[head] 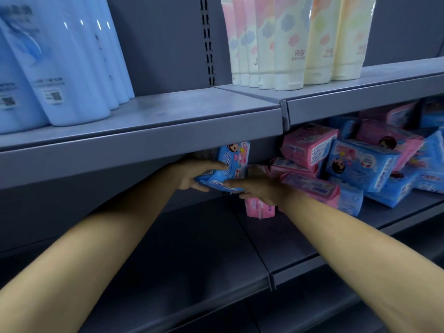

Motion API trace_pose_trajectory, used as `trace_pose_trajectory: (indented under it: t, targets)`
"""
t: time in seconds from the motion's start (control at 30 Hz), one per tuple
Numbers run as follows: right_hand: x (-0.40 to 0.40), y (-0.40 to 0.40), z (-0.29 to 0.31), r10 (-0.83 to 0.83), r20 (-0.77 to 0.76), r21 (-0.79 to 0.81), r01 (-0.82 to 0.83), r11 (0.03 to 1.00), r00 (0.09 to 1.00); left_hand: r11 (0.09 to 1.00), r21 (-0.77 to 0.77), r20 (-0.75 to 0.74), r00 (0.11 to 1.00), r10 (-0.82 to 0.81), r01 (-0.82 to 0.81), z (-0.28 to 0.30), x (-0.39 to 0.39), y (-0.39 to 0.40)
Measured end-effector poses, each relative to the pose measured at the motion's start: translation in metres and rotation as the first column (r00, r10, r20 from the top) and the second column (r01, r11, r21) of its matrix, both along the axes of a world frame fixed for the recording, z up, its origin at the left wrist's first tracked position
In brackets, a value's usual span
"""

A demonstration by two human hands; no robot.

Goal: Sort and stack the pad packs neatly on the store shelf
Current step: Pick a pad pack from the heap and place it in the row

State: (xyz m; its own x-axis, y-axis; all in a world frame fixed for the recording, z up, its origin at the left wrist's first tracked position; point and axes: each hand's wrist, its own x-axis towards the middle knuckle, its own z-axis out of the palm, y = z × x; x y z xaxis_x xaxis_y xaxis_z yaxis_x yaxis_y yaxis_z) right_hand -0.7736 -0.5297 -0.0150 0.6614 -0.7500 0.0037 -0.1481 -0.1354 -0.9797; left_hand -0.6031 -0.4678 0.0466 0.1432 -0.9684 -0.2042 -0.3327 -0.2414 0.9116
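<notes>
Two bare forearms enter from seven and five o'clock, uncovered to the picture's edge. The left hand (189, 175) and right hand (260, 189) show no glove, ring, watch or sleeve.

Head view, single camera: worn at head height, facing forward and slightly down into grey store shelving at close range. Upper shelf (168, 121) edge crosses the frame from 9 to 3 o'clock; lower shelf (192, 248) fills 6 o'clock. Both forearms enter from 7 and 5 o'clock. Wide-angle lens bends the edges.
</notes>
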Motion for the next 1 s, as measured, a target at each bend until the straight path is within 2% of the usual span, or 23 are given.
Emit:
trace_pose_trajectory:
  t: [0.2,0.27,0.37,0.47,0.53,0.6,0.7,0.83,0.9,1.0]
  targets:
    - [0.009,0.009,-0.002,0.033,-0.223,-0.057,-0.047,0.997,0.974,0.992,-0.126,0.073,0.997,0.010,-0.001,-0.006,0.019,0.022]
    - [0.014,0.012,-0.002,0.023,-0.179,-0.104,-0.043,0.994,0.984,0.992,-0.127,0.112,0.994,-0.012,0.026,-0.008,0.029,0.032]
    - [0.023,0.011,-0.001,-0.020,-0.012,-0.104,0.018,0.994,1.000,0.992,-0.112,0.133,0.990,-0.049,0.065,-0.011,0.044,0.046]
    - [0.034,0.015,0.004,-0.154,-0.004,-0.205,0.150,0.967,0.988,0.993,-0.067,0.203,0.976,-0.082,0.097,-0.014,0.060,0.059]
    - [0.042,0.017,0.008,-0.102,0.037,-0.280,0.108,0.954,0.994,0.992,-0.032,0.257,0.960,-0.107,0.119,-0.016,0.069,0.066]
    - [0.052,0.023,0.014,-0.074,-0.031,-0.367,0.058,0.928,0.997,0.990,-0.019,0.292,0.948,-0.129,0.141,-0.018,0.077,0.073]
    - [0.069,0.037,0.019,-0.054,-0.239,-0.580,-0.098,0.809,0.969,0.980,-0.009,0.322,0.929,-0.183,0.196,-0.021,0.088,0.082]
    - [0.094,0.061,0.017,-0.039,-0.369,-0.680,-0.242,0.692,0.928,0.982,-0.036,0.373,0.914,-0.157,0.184,-0.025,0.106,0.092]
    - [0.101,0.068,0.016,-0.049,-0.351,-0.659,-0.210,0.722,0.935,0.987,-0.042,0.400,0.908,-0.125,0.154,-0.030,0.116,0.099]
    - [0.108,0.076,0.014,-0.051,-0.329,-0.581,-0.159,0.798,0.943,0.992,-0.061,0.520,0.851,-0.065,0.113,-0.034,0.127,0.109]
